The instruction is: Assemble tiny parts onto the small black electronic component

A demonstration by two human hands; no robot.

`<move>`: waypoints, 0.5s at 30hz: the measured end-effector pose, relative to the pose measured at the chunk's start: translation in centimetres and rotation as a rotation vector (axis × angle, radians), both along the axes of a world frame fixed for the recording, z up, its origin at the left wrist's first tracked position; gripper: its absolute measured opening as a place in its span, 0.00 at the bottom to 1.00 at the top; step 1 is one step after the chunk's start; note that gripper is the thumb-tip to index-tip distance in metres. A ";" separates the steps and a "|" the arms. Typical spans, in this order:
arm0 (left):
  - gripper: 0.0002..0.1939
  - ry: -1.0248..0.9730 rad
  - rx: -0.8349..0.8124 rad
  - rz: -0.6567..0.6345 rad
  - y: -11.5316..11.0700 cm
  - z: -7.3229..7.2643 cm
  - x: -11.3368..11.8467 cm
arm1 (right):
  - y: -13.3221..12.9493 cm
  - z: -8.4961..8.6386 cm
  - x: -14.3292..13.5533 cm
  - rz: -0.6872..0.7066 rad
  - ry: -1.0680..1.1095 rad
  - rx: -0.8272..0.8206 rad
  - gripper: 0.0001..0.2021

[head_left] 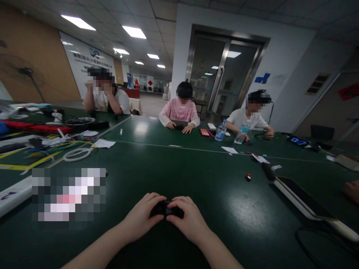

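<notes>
One small black object point(168, 211) was found at the lower centre of the frame, gripped by both hands. The left hand point(141, 212) was closed on its left part and the right hand point(190, 216) on its right part, the fingertips nearly meeting at the middle. The fingers covered much of the object, so its type could not be determined. It was held above or on the green table point(207, 175); contact with the surface could not be confirmed.

A small red item point(248, 177) lay right of centre, well apart from the hands. A dark-screened device point(304, 196) with a pale edge lay at the lower right. A coiled white cable point(75, 160) and a sheet of paper point(104, 143) were noted at the left, near one another. Two plastic bottles point(221, 130) stood right of upper centre. Behind the table, a person in a pink top point(181, 110) sat at upper centre, both forearms on the tabletop.
</notes>
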State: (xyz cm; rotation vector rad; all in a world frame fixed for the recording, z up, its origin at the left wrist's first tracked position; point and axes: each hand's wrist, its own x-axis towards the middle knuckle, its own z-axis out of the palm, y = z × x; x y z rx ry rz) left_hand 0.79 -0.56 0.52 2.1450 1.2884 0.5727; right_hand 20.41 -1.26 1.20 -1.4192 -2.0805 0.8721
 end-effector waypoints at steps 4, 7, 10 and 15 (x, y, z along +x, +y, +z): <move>0.25 -0.046 -0.027 0.016 -0.1 -0.2 -0.2 | 0.1 -0.2 -0.1 -0.005 -0.017 -0.008 0.11; 0.24 -0.055 -0.061 0.016 -0.2 -0.1 -0.3 | 0.1 -0.3 0.0 0.000 -0.005 -0.007 0.11; 0.21 -0.047 -0.050 0.008 -0.2 -0.1 -0.3 | 0.1 -0.3 0.1 0.003 0.018 0.003 0.12; 0.24 -0.042 -0.024 0.002 -0.1 -0.3 -0.3 | 0.0 -0.2 0.1 0.003 0.034 0.007 0.10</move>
